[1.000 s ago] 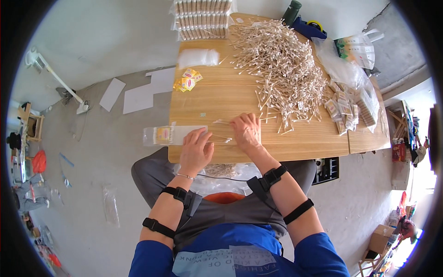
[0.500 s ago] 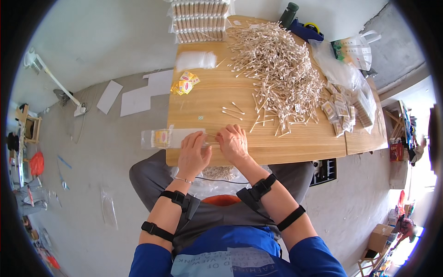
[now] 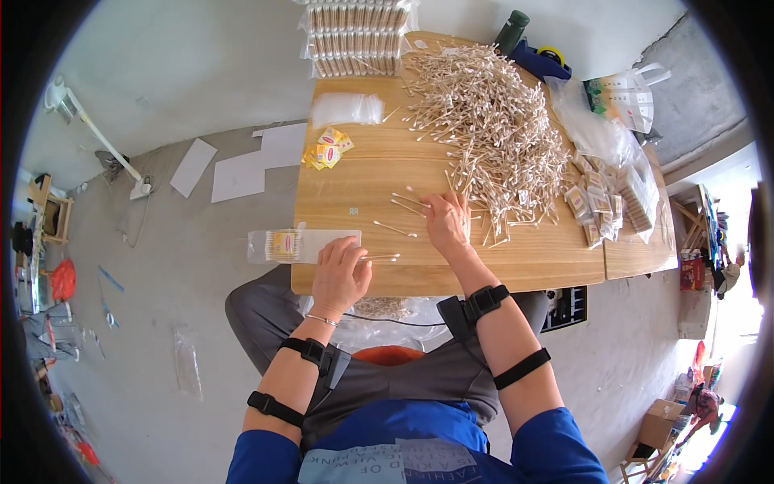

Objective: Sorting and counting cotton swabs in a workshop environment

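fingers (image 3: 352,244) of the l hand (image 3: 337,278) are curled nearly closed, w/ a few cotton swabs (image 3: 379,258) btwn them & the thumb, tips poking out to the right. r hand (image 3: 448,226) has its fingers bent, tips down by some loose swabs (image 3: 407,199) just left of the big pile (image 3: 496,129); can't tell if it has hold of any.

half a sec ago r hand was right beside l hand; now it's off to the right & farther away, hands well apart. l hand is abt where it was, over the right end of a white card (image 3: 322,244) at the table's (image 3: 387,173) near edge. one stray swab (image 3: 395,229) now shows btwn the hands, abt where r hand was.

swabs are thin pale sticks w/ white cotton heads at both ends; those in l hand lie roughly side by side, pointing right. pile is a tangle, sticks every which way, on the far right part of the table.

labels: bagged pack (image 3: 282,244) at the card's left end is clear plastic w/ a yellow label over a row of swabs. loose yellow cards (image 3: 329,149) farther off have a small red mark; print too small to read. carry bag (image 3: 625,97) at far right has green print. shirt (image 3: 403,460) has lettering on a pale panel.
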The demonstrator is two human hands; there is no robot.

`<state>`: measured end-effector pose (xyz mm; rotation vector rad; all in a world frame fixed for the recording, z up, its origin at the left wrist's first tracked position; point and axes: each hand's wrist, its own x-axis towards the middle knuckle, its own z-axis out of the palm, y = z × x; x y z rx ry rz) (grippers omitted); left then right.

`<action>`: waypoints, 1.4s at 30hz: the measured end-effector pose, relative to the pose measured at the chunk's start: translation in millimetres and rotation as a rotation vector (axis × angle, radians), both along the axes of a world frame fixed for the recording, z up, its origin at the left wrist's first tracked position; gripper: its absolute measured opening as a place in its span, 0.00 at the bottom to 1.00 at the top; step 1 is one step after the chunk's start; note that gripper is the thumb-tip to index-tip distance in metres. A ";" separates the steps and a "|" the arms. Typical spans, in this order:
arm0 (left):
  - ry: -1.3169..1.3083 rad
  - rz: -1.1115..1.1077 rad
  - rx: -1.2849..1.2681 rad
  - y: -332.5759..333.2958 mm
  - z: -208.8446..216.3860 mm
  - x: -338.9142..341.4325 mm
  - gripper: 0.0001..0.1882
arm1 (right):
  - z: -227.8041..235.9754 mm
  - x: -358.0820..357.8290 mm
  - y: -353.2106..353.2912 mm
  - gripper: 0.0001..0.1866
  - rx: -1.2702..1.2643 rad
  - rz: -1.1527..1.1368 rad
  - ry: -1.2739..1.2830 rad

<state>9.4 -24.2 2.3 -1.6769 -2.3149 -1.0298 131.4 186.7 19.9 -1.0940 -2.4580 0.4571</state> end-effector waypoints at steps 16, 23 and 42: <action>-0.003 0.007 0.019 -2.8 0.7 -2.3 0.13 | 0.2 5.0 -4.0 0.04 -0.103 0.142 0.045; -0.022 0.014 0.021 -0.7 1.5 -0.3 0.12 | -5.0 -8.4 -4.2 0.05 -0.066 0.088 -0.013; -0.009 0.006 0.020 0.5 2.0 -0.8 0.13 | -1.9 -12.1 8.8 0.06 -0.132 0.058 -0.068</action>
